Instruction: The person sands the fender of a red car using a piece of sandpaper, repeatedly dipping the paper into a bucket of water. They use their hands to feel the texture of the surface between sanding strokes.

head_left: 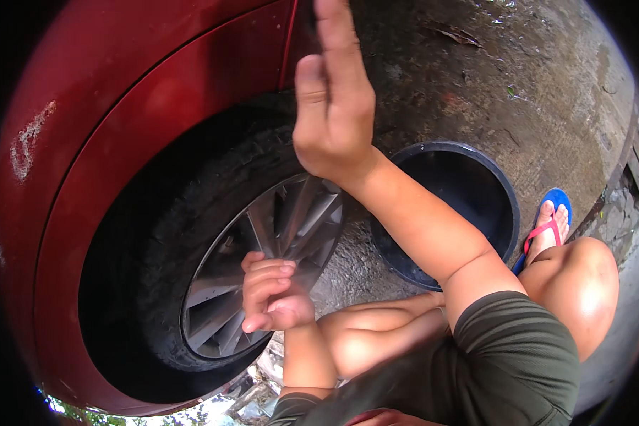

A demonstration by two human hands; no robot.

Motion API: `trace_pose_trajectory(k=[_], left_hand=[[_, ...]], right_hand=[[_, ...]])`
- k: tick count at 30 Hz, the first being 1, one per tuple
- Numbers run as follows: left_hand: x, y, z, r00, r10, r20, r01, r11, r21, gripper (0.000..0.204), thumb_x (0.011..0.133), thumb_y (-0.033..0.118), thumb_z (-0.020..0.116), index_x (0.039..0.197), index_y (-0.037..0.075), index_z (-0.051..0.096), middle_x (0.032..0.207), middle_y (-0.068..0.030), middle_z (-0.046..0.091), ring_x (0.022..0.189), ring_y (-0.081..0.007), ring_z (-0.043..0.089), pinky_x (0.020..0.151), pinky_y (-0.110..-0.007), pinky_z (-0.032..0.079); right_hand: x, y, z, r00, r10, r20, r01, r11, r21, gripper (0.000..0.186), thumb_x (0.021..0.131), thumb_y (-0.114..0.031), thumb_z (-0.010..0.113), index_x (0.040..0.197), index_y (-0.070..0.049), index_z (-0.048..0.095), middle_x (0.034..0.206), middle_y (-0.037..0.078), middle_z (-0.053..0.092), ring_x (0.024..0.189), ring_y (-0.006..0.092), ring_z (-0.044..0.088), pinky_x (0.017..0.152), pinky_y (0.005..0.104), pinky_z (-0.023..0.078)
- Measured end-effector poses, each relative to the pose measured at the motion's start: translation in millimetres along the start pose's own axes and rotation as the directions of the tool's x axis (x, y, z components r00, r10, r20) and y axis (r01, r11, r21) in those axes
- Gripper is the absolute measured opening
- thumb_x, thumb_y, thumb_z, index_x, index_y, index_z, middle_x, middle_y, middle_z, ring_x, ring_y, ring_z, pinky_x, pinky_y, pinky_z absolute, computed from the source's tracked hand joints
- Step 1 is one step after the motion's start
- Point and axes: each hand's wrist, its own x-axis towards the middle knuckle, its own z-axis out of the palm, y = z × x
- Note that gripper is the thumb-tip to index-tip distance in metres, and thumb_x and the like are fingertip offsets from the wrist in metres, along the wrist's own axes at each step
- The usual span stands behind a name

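Observation:
My right hand [337,106] is raised with its fingers stretched out, beside the red car's body; the fingertips pass out of the top of the view. Nothing is in it. Lower down, my left hand [277,295] hovers in front of the car wheel's silver multi-spoke rim [263,227]. Its fingers are loosely bent with the thumb apart, and no object shows in it. Around the rim the black tyre [170,270] sits within the red wheel arch. I cannot tell whether the left hand touches the rim.
A round black tub [468,184] with a dark inside stands on wet concrete [561,92], partly behind my right forearm. My foot in a blue flip-flop [557,199] with a pink strap is right of it. A whitish smear [32,138] marks the red body panel [121,92].

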Motion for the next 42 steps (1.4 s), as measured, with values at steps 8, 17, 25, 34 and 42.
trace_pose_trajectory(k=[8, 17, 25, 34, 42], left_hand=[[-0.9, -5.0, -0.6, 1.0, -0.014, 0.018, 0.014, 1.0, 0.01, 0.081, 0.109, 0.067, 0.01, 0.075, 0.009, 0.055, 0.069, -0.0083, 0.065, 0.066, -0.0236, 0.065, 0.098, -0.048, 0.043], [-1.4, -10.5, 5.6, 0.998, -0.042, 0.044, 0.041, 0.999, 0.031, 0.082, 0.109, 0.067, 0.009, 0.073, 0.007, 0.054, 0.069, -0.0102, 0.065, 0.066, -0.025, 0.065, 0.097, -0.049, 0.044], [-1.4, -9.2, 9.3, 0.997, -0.081, -0.005, 0.081, 0.997, 0.001, 0.085, 0.107, 0.071, 0.012, 0.071, 0.007, 0.053, 0.07, -0.0097, 0.061, 0.066, -0.0232, 0.059, 0.092, -0.043, 0.049], [-10.1, -4.8, 7.7, 0.997, -0.077, 0.0, 0.077, 0.996, 0.037, 0.085, 0.108, 0.069, 0.011, 0.069, 0.006, 0.053, 0.065, -0.0102, 0.064, 0.067, -0.0255, 0.064, 0.095, -0.048, 0.047], [-7.8, -2.6, 0.5, 0.991, 0.02, 0.132, -0.035, 0.993, 0.112, 0.082, 0.109, 0.066, 0.01, 0.074, 0.007, 0.055, 0.07, -0.0087, 0.064, 0.067, -0.0232, 0.064, 0.099, -0.048, 0.043]], right_hand=[[-24.4, -70.2, 32.5, 0.907, 0.247, 0.341, -0.248, 0.968, -0.041, 0.079, 0.098, -0.019, 0.061, 0.166, -0.002, 0.026, 0.173, 0.024, 0.018, 0.157, 0.0506, 0.021, 0.121, 0.0675, 0.018], [-8.0, -61.2, 39.7, 0.941, 0.23, 0.25, -0.225, 0.973, -0.047, 0.077, 0.1, -0.025, 0.059, 0.158, 0.013, 0.027, 0.165, 0.037, 0.024, 0.152, 0.0538, 0.03, 0.124, 0.0572, 0.026], [2.6, -62.1, 42.2, 0.925, 0.285, 0.253, -0.284, 0.958, -0.04, 0.084, 0.1, -0.028, 0.057, 0.163, 0.011, 0.017, 0.168, 0.037, 0.017, 0.157, 0.0521, 0.02, 0.126, 0.0586, 0.02], [-15.4, -75.2, 37.1, 0.899, 0.313, 0.307, -0.334, 0.942, 0.016, 0.076, 0.108, -0.033, 0.047, 0.164, 0.007, 0.016, 0.17, 0.035, 0.012, 0.157, 0.0517, 0.019, 0.125, 0.0598, 0.019], [36.5, -5.7, 18.2, 0.983, 0.169, -0.077, -0.174, 0.982, -0.072, 0.059, 0.112, -0.02, 0.04, 0.161, 0.011, 0.026, 0.169, 0.032, 0.021, 0.158, 0.0422, 0.024, 0.128, 0.0427, 0.022]])
